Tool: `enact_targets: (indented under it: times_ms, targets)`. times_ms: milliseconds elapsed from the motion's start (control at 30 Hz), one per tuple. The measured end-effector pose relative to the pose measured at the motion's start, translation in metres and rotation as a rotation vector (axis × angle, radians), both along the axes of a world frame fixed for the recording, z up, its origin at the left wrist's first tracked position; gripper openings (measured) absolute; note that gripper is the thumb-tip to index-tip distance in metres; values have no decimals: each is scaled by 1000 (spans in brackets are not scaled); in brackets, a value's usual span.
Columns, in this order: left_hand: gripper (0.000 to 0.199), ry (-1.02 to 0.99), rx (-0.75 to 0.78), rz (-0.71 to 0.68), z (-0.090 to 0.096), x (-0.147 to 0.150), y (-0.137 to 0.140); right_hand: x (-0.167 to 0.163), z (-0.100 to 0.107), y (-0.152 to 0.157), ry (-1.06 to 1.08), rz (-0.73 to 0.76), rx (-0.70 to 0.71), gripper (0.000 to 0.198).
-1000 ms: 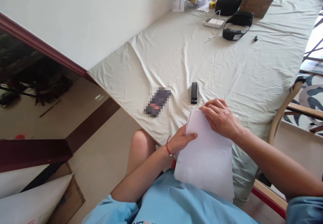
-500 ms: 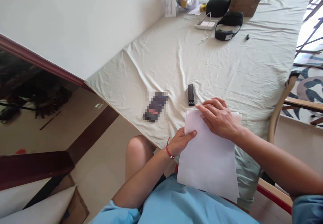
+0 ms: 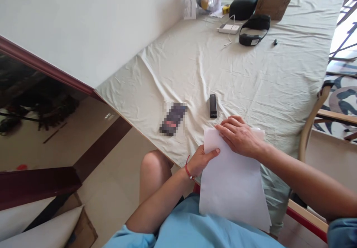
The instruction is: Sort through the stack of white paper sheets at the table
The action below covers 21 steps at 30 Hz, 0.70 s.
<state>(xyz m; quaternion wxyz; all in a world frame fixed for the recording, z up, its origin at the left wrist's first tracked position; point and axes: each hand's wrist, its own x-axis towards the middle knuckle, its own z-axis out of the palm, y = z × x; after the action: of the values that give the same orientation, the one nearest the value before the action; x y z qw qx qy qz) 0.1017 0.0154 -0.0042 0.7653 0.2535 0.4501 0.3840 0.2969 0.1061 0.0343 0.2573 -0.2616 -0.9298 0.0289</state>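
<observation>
White paper sheets (image 3: 231,188) lie stacked over the table's near edge and reach down to my blue shirt. My left hand (image 3: 205,159) grips their left edge, thumb on top and fingers hidden beneath. Across the top of the sheets rests my right hand (image 3: 238,135), palm down, its fingers stretched out and reaching past the upper edge; its thumb is hard to make out. Just beyond the right fingertips, a black stapler (image 3: 213,105) lies on the cloth. To its left is a dark, pixelated flat object (image 3: 173,119).
A pale wrinkled cloth (image 3: 173,65) covers the table. At the back are a clear plastic tub (image 3: 210,2), a white box with a cable (image 3: 229,28), a black case (image 3: 245,4), a black headband-like device (image 3: 253,30) and a cardboard box (image 3: 275,3). A chair (image 3: 309,125) stands right.
Both hands and the sheets have shifted slightly downward. The stack's top edge now sits farther from the stapler, and its lower corner has swung right. Left grip is unchanged.
</observation>
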Motion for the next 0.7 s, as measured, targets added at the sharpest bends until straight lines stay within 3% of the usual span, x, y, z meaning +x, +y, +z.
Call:
enact_targets:
  times_ms: [300,567,700]
  targets:
    - [65,81,22,13,0,5,-1,0,1,-1,65,44,-124,20]
    - [69,233,114,-57,2,10,2,4,-1,2,29,-17,-113,19]
    - [68,243,193,-120,2,1,-9,9,-5,6,148,-97,-51,19]
